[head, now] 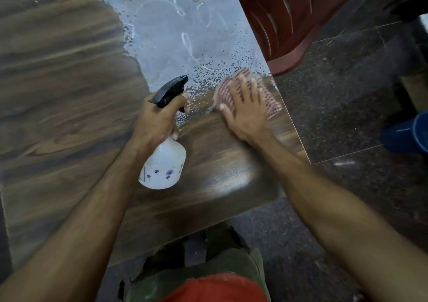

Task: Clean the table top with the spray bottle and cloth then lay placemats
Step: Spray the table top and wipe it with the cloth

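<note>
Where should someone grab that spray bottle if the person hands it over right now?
Probably by the white body. The left hand already wraps the neck under the black trigger head, so only the rounded lower part is free. It tilts base-down toward the person, so come from below, at the near table edge.

Beneath me the floor [347, 107] is dark speckled stone tile with thin pale joints, glinting here and there under dim light. A red plastic chair [284, 21] with a slotted back stands beside my wood-grain table [58, 75]. Further right something blue [410, 132] sits on the floor, blurred.
</note>
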Motion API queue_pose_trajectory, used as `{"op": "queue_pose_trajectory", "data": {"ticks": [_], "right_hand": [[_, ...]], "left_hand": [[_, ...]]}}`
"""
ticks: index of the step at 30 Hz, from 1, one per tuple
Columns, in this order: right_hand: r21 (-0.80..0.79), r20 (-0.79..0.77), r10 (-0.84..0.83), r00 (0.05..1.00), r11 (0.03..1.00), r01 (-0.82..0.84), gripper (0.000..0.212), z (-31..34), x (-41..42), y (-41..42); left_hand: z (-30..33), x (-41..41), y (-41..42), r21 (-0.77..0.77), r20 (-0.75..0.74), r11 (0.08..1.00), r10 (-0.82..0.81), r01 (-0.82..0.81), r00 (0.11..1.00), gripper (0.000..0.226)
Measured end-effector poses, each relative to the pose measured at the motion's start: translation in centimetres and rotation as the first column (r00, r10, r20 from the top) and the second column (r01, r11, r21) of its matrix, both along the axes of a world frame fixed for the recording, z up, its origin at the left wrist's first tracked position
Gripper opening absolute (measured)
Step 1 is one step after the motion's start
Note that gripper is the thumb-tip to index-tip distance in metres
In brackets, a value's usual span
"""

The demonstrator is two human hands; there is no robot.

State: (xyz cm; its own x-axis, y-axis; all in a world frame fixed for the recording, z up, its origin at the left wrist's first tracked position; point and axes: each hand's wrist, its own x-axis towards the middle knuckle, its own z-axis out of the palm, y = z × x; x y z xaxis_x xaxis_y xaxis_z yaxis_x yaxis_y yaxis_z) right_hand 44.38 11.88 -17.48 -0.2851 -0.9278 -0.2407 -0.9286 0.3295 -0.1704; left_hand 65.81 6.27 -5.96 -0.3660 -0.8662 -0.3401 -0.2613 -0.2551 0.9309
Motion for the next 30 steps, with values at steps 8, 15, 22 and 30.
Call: {"op": "queue_pose_trajectory", "data": {"ticks": [8, 15, 22, 30], "right_hand": [[0.028, 0.005, 0.218, 0.976, 0.976, -0.218, 0.069, 0.0, -1.8, 4.6], [0.015, -0.013, 0.024, 1.000, 1.000, -0.024, 0.075, 0.1, -4.2, -6.2], [-0.032, 0.001, 0.441, 0.897, 0.897, -0.441, 0.069, -0.3, 2.9, 2.1], [-0.035, 0.016, 0.685, 0.729, 0.729, -0.684, 0.069, -0.4, 7.9, 4.0]], "left_hand": [[1.4, 0.8, -1.0, 0.020, -0.003, 0.994, 0.108, -0.108, 0.994, 0.021], [1.0, 2.3, -0.6, -0.026, 0.036, 0.982, 0.189, -0.188, 0.981, 0.016], [2.2, 3.8, -0.2, -0.034, 0.033, 0.972, 0.233, -0.231, 0.972, 0.011], [1.5, 5.8, -0.1, -0.006, 0.030, 0.955, 0.298, -0.297, 0.954, 0.023]]}}
